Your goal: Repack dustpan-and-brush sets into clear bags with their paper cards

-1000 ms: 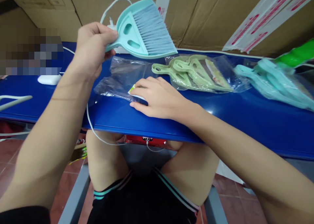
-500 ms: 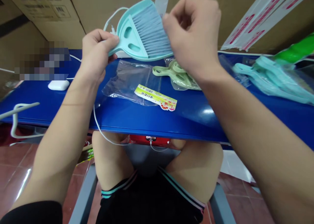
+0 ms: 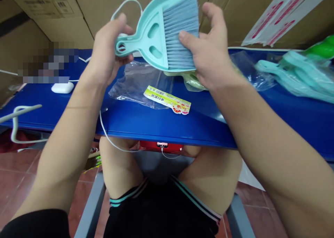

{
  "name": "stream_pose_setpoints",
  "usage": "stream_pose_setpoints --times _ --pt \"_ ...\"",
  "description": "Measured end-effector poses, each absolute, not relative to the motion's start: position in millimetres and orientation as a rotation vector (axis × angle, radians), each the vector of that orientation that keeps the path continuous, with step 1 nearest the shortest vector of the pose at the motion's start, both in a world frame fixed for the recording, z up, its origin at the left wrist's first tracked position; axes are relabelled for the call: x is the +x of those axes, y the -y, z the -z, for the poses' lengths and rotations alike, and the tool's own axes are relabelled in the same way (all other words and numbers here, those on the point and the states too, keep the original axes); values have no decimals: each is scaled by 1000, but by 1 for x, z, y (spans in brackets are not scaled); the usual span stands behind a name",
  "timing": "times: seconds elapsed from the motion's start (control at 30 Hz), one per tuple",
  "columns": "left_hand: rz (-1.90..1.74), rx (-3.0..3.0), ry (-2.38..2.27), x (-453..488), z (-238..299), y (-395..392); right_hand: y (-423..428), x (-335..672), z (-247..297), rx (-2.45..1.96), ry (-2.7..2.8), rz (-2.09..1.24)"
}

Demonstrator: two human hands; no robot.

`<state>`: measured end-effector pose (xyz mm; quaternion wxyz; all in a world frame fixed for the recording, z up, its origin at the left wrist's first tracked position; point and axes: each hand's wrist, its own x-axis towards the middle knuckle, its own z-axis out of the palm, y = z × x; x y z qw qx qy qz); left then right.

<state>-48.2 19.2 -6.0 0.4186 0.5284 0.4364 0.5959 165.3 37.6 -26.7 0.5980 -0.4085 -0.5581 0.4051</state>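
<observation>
My left hand grips the handle of a light teal brush and dustpan set and holds it up above the blue table. My right hand grips the set's wide end, fingers over the grey-blue bristles. Below the set a clear plastic bag lies flat on the table, with a yellow-green printed card at its near edge.
A bagged green brush set lies partly hidden behind my right hand. More teal sets in plastic lie at the right. A white earbud case and white cables sit at the left. Cardboard boxes stand behind the table.
My right hand left the bag and card on the table, rose, and took hold of the brush end. The left hand lifted and tilted the teal set higher.
</observation>
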Motion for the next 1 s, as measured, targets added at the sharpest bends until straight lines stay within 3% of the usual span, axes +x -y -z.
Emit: stream_pose_setpoints --times 0.7,0.8,1.0 --pt "-827 1429 -1583 -51 21 -18 -22 163 1 -922 1029 -997" --pt "-853 1355 -1577 -51 16 -16 -25 165 4 -921 1051 -988" --pt "-1246 1294 -1407 -52 3 -16 -27 167 8 -866 1138 -955"
